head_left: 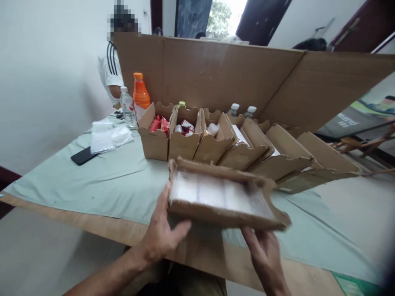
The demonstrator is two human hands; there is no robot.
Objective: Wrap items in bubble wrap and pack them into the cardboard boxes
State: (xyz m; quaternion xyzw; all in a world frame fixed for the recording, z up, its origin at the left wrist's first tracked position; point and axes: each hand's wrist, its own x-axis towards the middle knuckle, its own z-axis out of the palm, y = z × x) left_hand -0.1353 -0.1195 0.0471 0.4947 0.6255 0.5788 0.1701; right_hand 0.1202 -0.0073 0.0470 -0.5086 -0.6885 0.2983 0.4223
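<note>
Between my two hands is a long open-topped cardboard box (210, 211), tilted toward me over the table's front edge. Pale, whitish packs (212, 191) lie inside it, blurred by motion. My left hand (162, 230) grips the box's left end, thumb along the near side. Under the right part of its near edge, my right hand (262, 246) supports it, with the fingers partly hidden beneath. Just behind stands a row of similar cardboard boxes; the leftmost box (156, 144) contains red packets (159, 124), and the box beside it (183, 144) has red and white packets.
A tall cardboard panel (216, 70) stands behind the row. At the left are an orange bottle (141, 94), a clear bottle (127, 107), clear plastic bags (103, 137) and a black phone (84, 156) on the green cloth (117, 185). A person's sleeve (113, 61) shows beyond.
</note>
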